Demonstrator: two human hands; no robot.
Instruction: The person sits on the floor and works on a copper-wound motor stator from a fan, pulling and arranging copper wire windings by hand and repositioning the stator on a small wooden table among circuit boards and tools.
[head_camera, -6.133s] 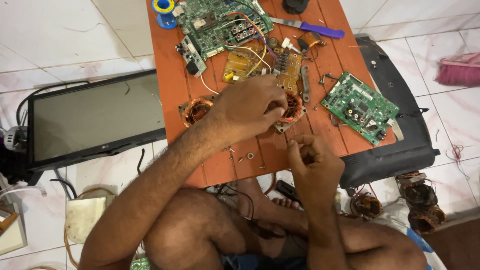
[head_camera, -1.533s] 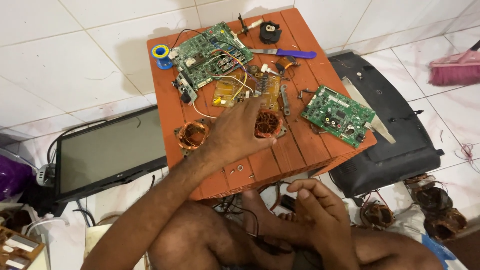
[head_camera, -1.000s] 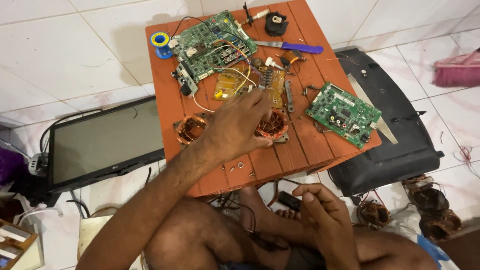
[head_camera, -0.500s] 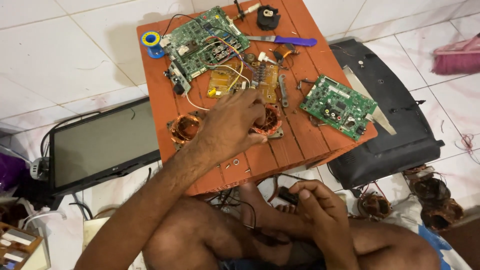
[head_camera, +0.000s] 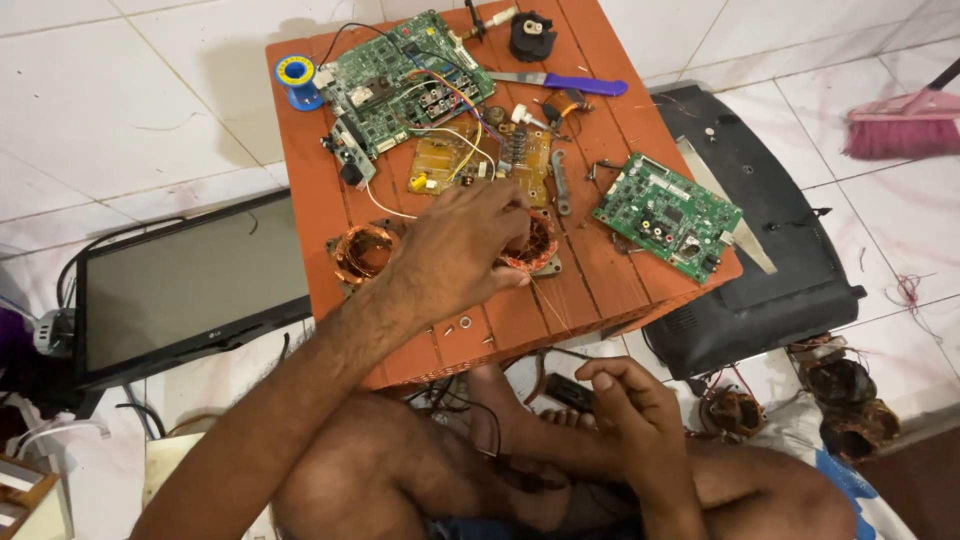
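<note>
Head view: left hand (head_camera: 455, 255) pinching copper coil (head_camera: 530, 243) near table (head_camera: 310, 215) front edge; right hand (head_camera: 625, 410) loosely curled, empty. Probably heavy, stiff; windings fragile, so best gripped by rim.

Bright, even light; soft shadows; sharp focus.

Flat monitor (head_camera: 190, 285) on tiled floor, left of orange table (head_camera: 310, 215). Large green circuit board (head_camera: 400, 80), solder spool (head_camera: 296, 78), purple-handled knife (head_camera: 565, 84) on tabletop. Pink broom (head_camera: 900, 115) far right.
</note>
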